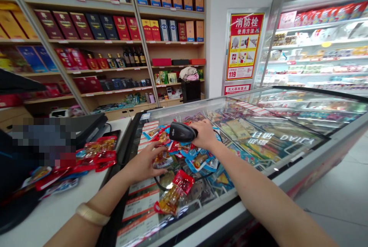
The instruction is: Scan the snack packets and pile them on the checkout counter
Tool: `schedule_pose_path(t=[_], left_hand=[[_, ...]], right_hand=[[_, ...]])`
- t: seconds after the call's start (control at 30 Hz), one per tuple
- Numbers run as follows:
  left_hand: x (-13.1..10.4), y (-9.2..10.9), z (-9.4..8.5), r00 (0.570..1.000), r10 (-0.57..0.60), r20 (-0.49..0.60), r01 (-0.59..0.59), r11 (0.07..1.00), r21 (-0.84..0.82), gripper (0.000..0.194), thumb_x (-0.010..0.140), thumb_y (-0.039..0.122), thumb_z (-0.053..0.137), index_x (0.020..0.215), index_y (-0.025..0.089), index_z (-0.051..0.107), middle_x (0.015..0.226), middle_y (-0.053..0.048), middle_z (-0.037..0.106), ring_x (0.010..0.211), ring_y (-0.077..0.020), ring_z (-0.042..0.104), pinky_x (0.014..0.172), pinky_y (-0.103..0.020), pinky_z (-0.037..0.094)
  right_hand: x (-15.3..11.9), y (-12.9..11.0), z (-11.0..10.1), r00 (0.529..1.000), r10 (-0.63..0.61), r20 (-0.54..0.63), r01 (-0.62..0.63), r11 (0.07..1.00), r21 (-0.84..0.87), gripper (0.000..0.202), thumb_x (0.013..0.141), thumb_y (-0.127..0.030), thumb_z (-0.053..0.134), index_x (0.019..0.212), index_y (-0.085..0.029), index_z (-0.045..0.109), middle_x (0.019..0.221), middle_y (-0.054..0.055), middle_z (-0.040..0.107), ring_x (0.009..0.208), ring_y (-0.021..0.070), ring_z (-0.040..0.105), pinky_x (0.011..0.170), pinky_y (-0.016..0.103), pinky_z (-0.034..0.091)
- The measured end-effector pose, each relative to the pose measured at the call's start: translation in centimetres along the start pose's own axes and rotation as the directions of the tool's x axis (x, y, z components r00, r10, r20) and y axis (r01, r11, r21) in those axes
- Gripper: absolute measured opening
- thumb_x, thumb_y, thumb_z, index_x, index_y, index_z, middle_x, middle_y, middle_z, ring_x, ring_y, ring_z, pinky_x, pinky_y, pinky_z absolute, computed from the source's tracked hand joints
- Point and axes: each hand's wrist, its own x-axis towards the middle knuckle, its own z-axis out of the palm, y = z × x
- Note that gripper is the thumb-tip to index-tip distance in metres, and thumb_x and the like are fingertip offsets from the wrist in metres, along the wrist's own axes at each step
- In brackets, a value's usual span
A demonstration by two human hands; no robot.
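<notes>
On the freezer's glass surface [287,155], two hands work a spill of snack packets.
Left of the fingers, red packets [97,155] lie on the white counter. The left hand [143,164] presses spread fingers on an orange packet [162,159]; just beyond, the right hand [204,134] is wrapped around a black scanner [181,132], long axis pointing left. Open glass lies rightward.
</notes>
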Motion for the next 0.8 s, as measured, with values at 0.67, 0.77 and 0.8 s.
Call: schedule_pose_path(t=[0.67,0.77,0.8], left_hand=[[0.5,-1.9,-0.1,0.877,-0.436,-0.201,0.451,0.892,0.030,0.072,0.058,0.049,0.082,0.123,0.020,0.071,0.123,-0.014,0.066,0.120,-0.0331,0.064,0.101,-0.042,0.052],[0.5,-1.4,-0.6,0.772,-0.618,-0.146,0.630,0.775,0.054,0.093,0.055,0.055,0.083,0.136,0.017,0.058,0.107,-0.011,0.073,0.104,-0.0320,0.071,0.090,-0.038,0.055],[0.5,-1.2,-0.9,0.759,-0.639,-0.127,0.647,0.761,0.037,0.093,0.057,0.056,0.082,0.137,0.017,0.056,0.101,-0.009,0.074,0.098,-0.0309,0.072,0.086,-0.037,0.055]], right_hand=[[-0.1,-0.2,-0.1,1.000,-0.004,0.024,0.004,1.000,0.006,0.023,0.076,-0.032,0.071,0.097,-0.024,0.075,0.102,0.007,0.080,0.096,0.0255,0.069,0.086,0.038,0.031],[0.0,-0.2,-0.2,1.000,0.002,0.025,-0.002,1.000,-0.001,0.024,0.076,-0.032,0.071,0.098,-0.023,0.075,0.101,0.008,0.079,0.096,0.0257,0.069,0.085,0.038,0.031],[0.0,-0.2,-0.2,1.000,0.001,0.022,-0.001,1.000,-0.002,0.024,0.076,-0.033,0.071,0.098,-0.023,0.075,0.101,0.008,0.079,0.096,0.0257,0.068,0.085,0.038,0.031]])
